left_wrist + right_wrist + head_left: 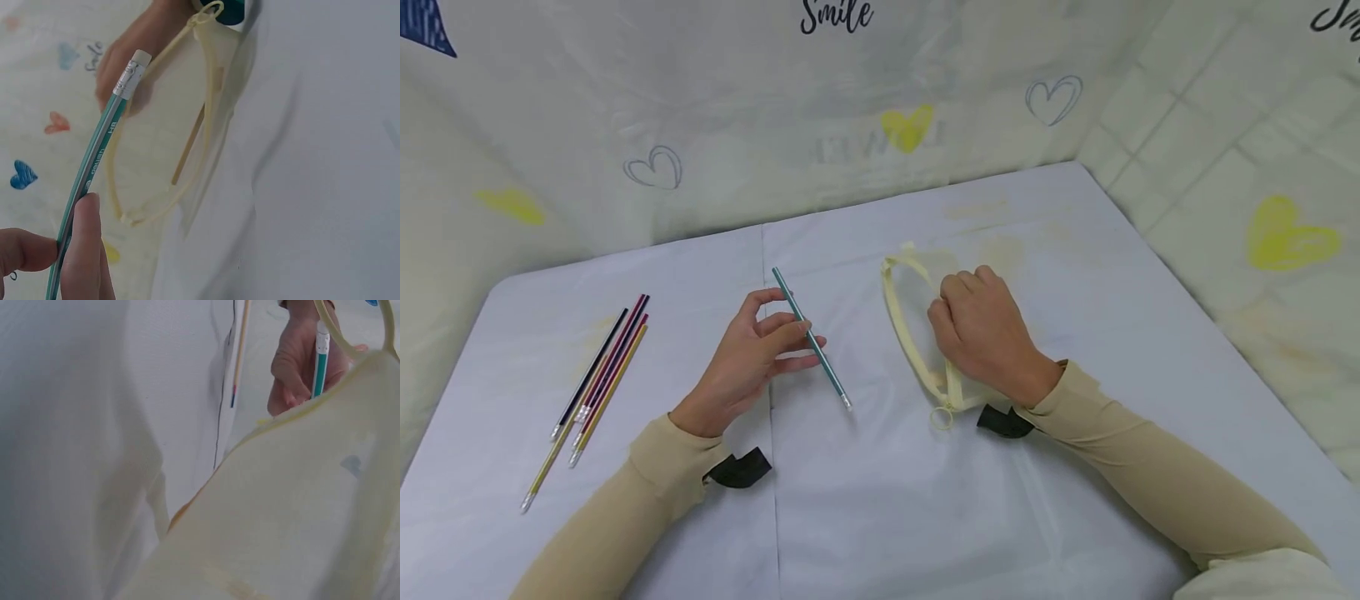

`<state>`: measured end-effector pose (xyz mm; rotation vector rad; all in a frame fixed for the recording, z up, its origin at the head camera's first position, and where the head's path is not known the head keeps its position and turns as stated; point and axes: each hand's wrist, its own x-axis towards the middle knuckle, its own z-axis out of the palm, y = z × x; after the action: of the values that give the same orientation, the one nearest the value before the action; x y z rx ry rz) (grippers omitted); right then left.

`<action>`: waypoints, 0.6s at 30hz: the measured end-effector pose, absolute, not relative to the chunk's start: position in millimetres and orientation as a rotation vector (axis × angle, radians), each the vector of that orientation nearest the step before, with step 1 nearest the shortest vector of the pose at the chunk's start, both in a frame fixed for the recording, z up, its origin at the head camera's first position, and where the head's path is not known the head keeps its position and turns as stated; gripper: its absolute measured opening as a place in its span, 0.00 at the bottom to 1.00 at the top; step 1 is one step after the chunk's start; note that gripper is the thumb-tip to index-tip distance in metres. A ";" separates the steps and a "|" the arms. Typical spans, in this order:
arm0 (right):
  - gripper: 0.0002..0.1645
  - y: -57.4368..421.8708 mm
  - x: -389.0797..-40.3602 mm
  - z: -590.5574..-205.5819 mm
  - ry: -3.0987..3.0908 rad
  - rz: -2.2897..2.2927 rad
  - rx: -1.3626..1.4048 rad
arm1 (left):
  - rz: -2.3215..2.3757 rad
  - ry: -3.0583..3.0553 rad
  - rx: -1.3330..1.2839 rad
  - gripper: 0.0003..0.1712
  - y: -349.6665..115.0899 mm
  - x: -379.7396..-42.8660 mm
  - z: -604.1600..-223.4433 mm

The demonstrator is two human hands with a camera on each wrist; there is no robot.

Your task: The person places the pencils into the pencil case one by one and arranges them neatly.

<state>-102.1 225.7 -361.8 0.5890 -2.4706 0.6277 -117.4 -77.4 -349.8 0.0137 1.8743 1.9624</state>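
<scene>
My left hand (737, 362) pinches a teal pencil (829, 365) between thumb and fingers, its white eraser end tilted down toward the right. In the left wrist view the eraser and silver ferrule of this pencil (106, 137) point up, apart from the pouch. My right hand (985, 325), fingers curled, grips the side of a translucent pale-yellow zip pouch (895, 317). The pouch's mouth gapes toward the left hand, and a ring pull (942, 417) hangs at its near end. Through the mouth a thin brown stick (189, 144) shows. The right fingertips are hidden.
Several pencils, dark, red and yellow (610, 394), lie together on the white-covered table (850, 517) at the left. A printed curtain (737, 108) hangs behind the table's far edge. Black straps (741, 468) stick out from both sleeve cuffs.
</scene>
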 end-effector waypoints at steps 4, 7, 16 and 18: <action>0.22 225.0 -102.1 -361.9 -2.471 0.621 0.592 | 2.006 1.850 -0.018 0.34 -62.9 -119.4 -349.6; 0.22 225.0 -102.1 -362.1 -2.475 0.612 0.592 | 2.041 1.821 -0.037 0.35 -50.1 -121.6 -351.3; 0.21 224.7 -101.4 -360.6 -2.463 0.590 0.580 | 2.127 1.722 -0.071 0.34 -13.9 -125.7 -361.2; 0.21 224.4 -101.4 -360.3 -2.471 0.590 0.573 | 2.136 1.707 -0.076 0.33 -7.0 -125.1 -365.5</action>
<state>-101.4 224.4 -360.3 0.5735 -2.4712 0.5900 -125.1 -7.0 -365.5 -0.0763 1.7069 2.1365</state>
